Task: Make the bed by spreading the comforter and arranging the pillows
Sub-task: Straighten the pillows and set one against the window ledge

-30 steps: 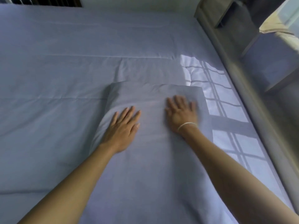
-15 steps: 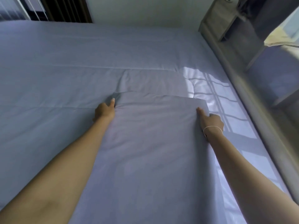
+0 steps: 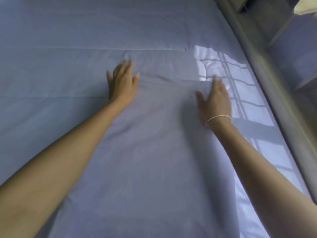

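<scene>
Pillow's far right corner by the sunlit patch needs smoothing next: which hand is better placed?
Right hand, probably. It lies open on the pillow right by that corner at the sunlit patch. The left hand sits at the far left corner, across the pillow's width.

My left hand (image 3: 122, 84) and right hand (image 3: 215, 98) have let go of the lavender cotton pillow's (image 3: 154, 134) far corners and now lie flat, fingers spread.

The bed (image 3: 267, 86), its grey frame running along the 3 o'clock edge, is covered by a lavender comforter (image 3: 68, 66), on which a matching pillow (image 3: 154, 152) is laid from centre toward 6 o'clock.
</scene>
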The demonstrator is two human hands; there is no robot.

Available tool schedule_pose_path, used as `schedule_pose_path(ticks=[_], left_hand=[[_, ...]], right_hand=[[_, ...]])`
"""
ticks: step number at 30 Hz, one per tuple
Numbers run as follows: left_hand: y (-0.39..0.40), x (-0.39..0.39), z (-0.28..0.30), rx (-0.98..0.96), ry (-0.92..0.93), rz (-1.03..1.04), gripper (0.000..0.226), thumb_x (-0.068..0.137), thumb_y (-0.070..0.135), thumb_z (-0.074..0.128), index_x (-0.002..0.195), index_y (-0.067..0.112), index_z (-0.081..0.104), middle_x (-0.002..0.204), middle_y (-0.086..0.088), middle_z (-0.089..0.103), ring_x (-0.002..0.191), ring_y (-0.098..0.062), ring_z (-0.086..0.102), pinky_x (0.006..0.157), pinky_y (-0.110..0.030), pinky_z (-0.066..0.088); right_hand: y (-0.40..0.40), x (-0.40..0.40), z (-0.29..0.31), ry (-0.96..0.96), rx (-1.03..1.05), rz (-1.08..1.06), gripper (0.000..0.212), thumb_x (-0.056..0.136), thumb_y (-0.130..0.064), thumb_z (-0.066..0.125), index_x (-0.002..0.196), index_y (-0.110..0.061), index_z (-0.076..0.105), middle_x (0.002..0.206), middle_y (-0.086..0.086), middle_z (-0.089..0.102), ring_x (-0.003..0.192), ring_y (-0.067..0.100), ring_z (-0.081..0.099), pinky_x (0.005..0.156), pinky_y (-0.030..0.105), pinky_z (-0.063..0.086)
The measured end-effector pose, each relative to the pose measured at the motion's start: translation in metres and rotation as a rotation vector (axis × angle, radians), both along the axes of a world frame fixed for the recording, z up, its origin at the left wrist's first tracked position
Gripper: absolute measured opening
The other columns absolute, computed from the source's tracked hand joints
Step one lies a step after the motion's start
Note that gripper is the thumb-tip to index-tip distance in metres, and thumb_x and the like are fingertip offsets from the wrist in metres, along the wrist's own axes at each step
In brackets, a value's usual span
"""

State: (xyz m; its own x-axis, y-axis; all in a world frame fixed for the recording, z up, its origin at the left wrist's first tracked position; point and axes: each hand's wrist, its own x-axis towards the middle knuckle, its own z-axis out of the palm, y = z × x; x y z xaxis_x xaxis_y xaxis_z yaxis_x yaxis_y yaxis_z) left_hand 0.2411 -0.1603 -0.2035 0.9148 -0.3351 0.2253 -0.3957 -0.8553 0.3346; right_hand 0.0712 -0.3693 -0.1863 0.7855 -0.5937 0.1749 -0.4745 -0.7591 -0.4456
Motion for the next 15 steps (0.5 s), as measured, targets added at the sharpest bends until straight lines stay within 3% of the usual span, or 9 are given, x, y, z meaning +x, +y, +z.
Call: schedule_pose_path(ticks=[2, 4, 5, 7, 9, 12, 15], left_hand=[[0.007, -0.015, -0.012, 0.175, -0.003, -0.247, 0.052, 0.100, 0.040, 0.030, 0.149, 0.025, 0.021, 0.159, -0.002, 0.017, 0.147, -0.021, 0.011, 0.113, -0.058, -0.005], [0.027, -0.011, -0.024, 0.295, 0.066, -0.197, 0.051, 0.101, 0.039, 0.025, 0.149, 0.025, 0.020, 0.159, -0.004, 0.013, 0.147, -0.026, 0.006, 0.112, -0.062, -0.005], [0.039, -0.006, -0.027, 0.281, 0.076, -0.121, 0.051, 0.101, 0.036, 0.024, 0.149, 0.021, 0.021, 0.159, -0.008, 0.014, 0.147, -0.030, 0.008, 0.113, -0.062, -0.003], [0.058, -0.002, -0.021, 0.187, 0.033, -0.012, 0.052, 0.101, 0.032, 0.025, 0.149, 0.013, 0.021, 0.158, -0.016, 0.015, 0.145, -0.034, 0.011, 0.116, -0.057, 0.002], [0.076, -0.023, -0.008, 0.088, 0.054, -0.042, 0.054, 0.101, 0.033, 0.025, 0.149, 0.009, 0.019, 0.157, -0.018, 0.011, 0.146, -0.033, 0.010, 0.116, -0.053, 0.004], [0.119, -0.095, -0.011, -0.010, 0.154, -0.159, 0.061, 0.097, 0.041, 0.026, 0.150, 0.012, 0.015, 0.158, -0.017, 0.007, 0.146, -0.033, 0.007, 0.116, -0.049, 0.005], [0.178, -0.173, -0.035, -0.028, 0.308, -0.164, 0.063, 0.095, 0.044, 0.023, 0.150, 0.014, 0.017, 0.158, -0.013, 0.012, 0.146, -0.029, 0.012, 0.117, -0.047, 0.009]], right_hand=[[0.027, -0.006, -0.010, 0.082, -0.123, 0.277, 0.063, 0.095, -0.049, 0.040, 0.149, -0.023, 0.024, 0.158, 0.009, 0.019, 0.146, 0.026, 0.017, 0.118, 0.047, 0.012], [0.023, -0.014, -0.025, 0.242, -0.211, 0.324, 0.058, 0.095, -0.057, 0.031, 0.147, -0.032, 0.027, 0.159, 0.004, 0.018, 0.147, 0.023, 0.015, 0.117, 0.054, 0.007], [0.011, -0.017, -0.031, 0.269, -0.183, 0.239, 0.059, 0.094, -0.058, 0.029, 0.146, -0.031, 0.029, 0.158, 0.005, 0.021, 0.146, 0.025, 0.017, 0.116, 0.057, 0.009], [-0.020, -0.022, -0.032, 0.266, 0.061, -0.051, 0.065, 0.092, -0.060, 0.027, 0.146, -0.024, 0.027, 0.156, 0.011, 0.024, 0.142, 0.033, 0.023, 0.114, 0.060, 0.013], [-0.024, -0.037, -0.023, 0.308, 0.168, -0.188, 0.073, 0.092, -0.061, 0.025, 0.148, -0.013, 0.025, 0.156, 0.015, 0.023, 0.142, 0.037, 0.021, 0.115, 0.058, 0.014], [0.041, -0.081, -0.006, 0.193, 0.036, 0.008, 0.069, 0.096, -0.052, 0.035, 0.150, -0.012, 0.020, 0.158, 0.014, 0.015, 0.146, 0.034, 0.012, 0.116, 0.053, 0.010], [0.113, -0.157, -0.007, 0.233, -0.029, 0.244, 0.065, 0.092, -0.059, 0.032, 0.150, -0.028, 0.024, 0.159, 0.005, 0.016, 0.147, 0.029, 0.011, 0.116, 0.053, 0.007]])
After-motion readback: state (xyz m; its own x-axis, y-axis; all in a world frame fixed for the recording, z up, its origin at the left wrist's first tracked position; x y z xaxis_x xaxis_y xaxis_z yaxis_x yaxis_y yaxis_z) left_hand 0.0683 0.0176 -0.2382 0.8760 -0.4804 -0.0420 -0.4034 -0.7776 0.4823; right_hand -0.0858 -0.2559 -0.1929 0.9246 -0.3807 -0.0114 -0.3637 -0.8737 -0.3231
